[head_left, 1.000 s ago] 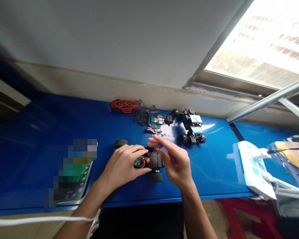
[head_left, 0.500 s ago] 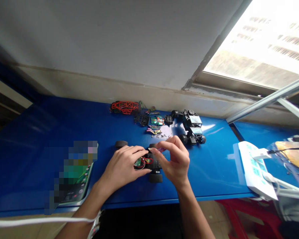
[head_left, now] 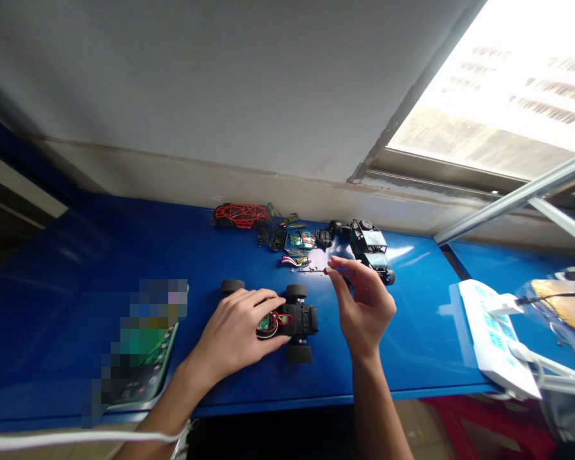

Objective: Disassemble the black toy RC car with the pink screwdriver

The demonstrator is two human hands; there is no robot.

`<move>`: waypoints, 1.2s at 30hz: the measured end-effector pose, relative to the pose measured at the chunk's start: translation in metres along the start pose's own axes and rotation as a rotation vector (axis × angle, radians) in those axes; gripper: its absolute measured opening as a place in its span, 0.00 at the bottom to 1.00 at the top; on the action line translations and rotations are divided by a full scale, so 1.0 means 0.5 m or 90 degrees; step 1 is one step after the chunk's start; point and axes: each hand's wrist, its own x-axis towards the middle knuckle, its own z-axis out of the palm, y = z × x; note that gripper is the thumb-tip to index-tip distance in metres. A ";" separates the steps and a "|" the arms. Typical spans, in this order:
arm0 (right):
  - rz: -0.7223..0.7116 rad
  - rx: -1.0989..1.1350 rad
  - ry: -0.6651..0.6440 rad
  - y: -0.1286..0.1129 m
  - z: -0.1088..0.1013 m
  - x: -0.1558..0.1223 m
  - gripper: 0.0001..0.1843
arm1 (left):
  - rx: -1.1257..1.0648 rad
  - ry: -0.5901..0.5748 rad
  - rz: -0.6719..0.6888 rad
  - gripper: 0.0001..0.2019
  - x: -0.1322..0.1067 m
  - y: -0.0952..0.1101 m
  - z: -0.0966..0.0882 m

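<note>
My left hand [head_left: 242,324] is wrapped over a black toy car chassis [head_left: 303,319], thumb on the near side and fingers on the far side. A green circuit board [head_left: 264,322] and red and white wires show in the chassis between thumb and forefinger. Three black wheels are visible; the hand hides the rest of that end. My right hand [head_left: 364,306], to the right of the chassis, pinches a small screwdriver [head_left: 326,271]. Its thin shaft points left, over or among small dark screws [head_left: 311,269] beyond the chassis; whether it touches them I cannot tell.
Along the wall lie a red-framed car body [head_left: 241,216], a green car shell [head_left: 301,239] with loose parts, and a black toy truck [head_left: 368,246]. A tablet-like device [head_left: 148,377], partly blurred, lies left. A white power strip [head_left: 496,335] with plugs sits right.
My right hand has moved from above the chassis to the right and away from it, with the screwdriver. The chassis's right end is now uncovered. My left hand stays on the chassis.
</note>
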 end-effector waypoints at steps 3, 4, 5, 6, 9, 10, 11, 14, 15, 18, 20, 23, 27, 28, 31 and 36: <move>0.017 -0.037 -0.033 0.026 0.003 0.001 0.09 | 0.000 0.005 0.001 0.22 -0.002 0.005 -0.003; 0.020 -0.042 -0.048 0.033 0.004 -0.001 0.08 | 0.000 0.008 0.001 0.22 -0.003 0.006 -0.003; 0.023 -0.044 -0.062 0.039 0.006 -0.004 0.08 | -0.001 0.010 0.001 0.22 -0.003 0.007 -0.003; 0.024 -0.046 -0.071 0.045 0.008 -0.007 0.08 | -0.002 0.011 0.001 0.22 -0.004 0.007 -0.003; 0.017 -0.048 -0.081 0.055 0.014 -0.016 0.07 | 0.002 0.013 -0.002 0.21 -0.004 0.006 0.000; 0.013 -0.049 -0.083 0.058 0.015 -0.017 0.07 | 0.004 0.013 -0.003 0.21 -0.004 0.005 0.001; 0.010 -0.049 -0.083 0.060 0.017 -0.018 0.07 | 0.005 0.012 -0.004 0.21 -0.004 0.005 0.001; 0.001 -0.058 -0.084 0.064 0.018 -0.018 0.07 | 0.008 0.013 -0.002 0.20 -0.003 0.005 0.002; -0.002 -0.062 -0.084 0.065 0.018 -0.018 0.08 | 0.009 0.014 -0.001 0.20 -0.003 0.006 0.002; -0.006 -0.068 -0.085 0.064 0.015 -0.017 0.08 | 0.009 0.015 -0.002 0.19 -0.003 0.007 0.002; -0.009 -0.078 -0.085 0.062 0.012 -0.018 0.09 | 0.008 0.015 -0.003 0.19 -0.003 0.008 0.001; -0.018 -0.099 -0.072 0.057 0.004 -0.018 0.09 | 0.006 0.014 -0.002 0.19 -0.001 0.009 -0.002; -0.014 -0.085 -0.031 0.041 -0.011 -0.018 0.10 | 0.010 0.014 -0.004 0.19 0.001 0.009 -0.003; -0.012 -0.073 -0.016 0.034 -0.016 -0.018 0.10 | 0.011 0.012 -0.004 0.19 0.001 0.009 -0.003; -0.020 -0.033 0.027 0.005 -0.030 -0.017 0.14 | 0.017 0.006 -0.002 0.20 0.000 0.009 -0.004; -0.044 0.001 0.023 -0.048 -0.057 -0.021 0.19 | 0.026 -0.003 0.000 0.21 0.000 0.008 -0.001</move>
